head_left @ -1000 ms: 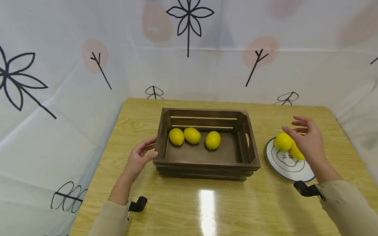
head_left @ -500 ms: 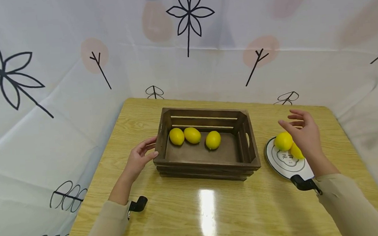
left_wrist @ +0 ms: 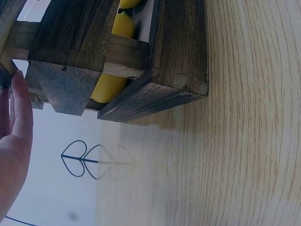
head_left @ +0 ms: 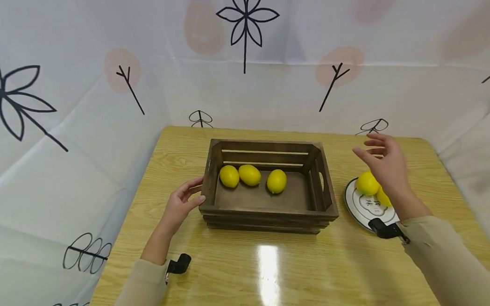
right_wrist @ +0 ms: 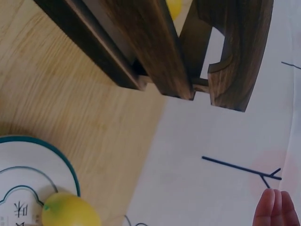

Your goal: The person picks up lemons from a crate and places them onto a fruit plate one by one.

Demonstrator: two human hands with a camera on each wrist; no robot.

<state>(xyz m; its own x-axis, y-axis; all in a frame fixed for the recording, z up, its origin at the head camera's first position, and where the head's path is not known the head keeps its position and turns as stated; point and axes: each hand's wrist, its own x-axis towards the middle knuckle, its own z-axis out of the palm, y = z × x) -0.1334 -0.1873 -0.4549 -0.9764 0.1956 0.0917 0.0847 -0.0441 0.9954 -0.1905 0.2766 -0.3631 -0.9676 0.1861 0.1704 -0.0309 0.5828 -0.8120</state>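
Observation:
My left hand (head_left: 180, 207) touches the left end of a dark brown slatted wooden crate (head_left: 259, 217), its thumb near the front corner. In the left wrist view the fingers (left_wrist: 21, 106) lie fairly straight against the end boards. Inside the crate are three lemons: one lemon (head_left: 229, 177) at the left, another lemon (head_left: 249, 175) beside it, and a third lemon (head_left: 276, 181) nearer the middle. My right hand (head_left: 386, 165) hovers with nothing in it, fingers loosely bent, over a round plate (head_left: 354, 207). On that plate, one lemon (head_left: 366, 183) shows well; another lemon (head_left: 383, 198) is partly hidden by the hand.
Everything stands on a light wooden table (head_left: 218, 271) with a bright reflection near its front. A white cloth (head_left: 287, 89) printed with leaves and twigs hangs behind and at the sides. A strip of tabletop lies between crate and plate.
My right hand has risen and moved a little left and farther off, away from the lemons on the plate. My left hand and the crate stay where they were.

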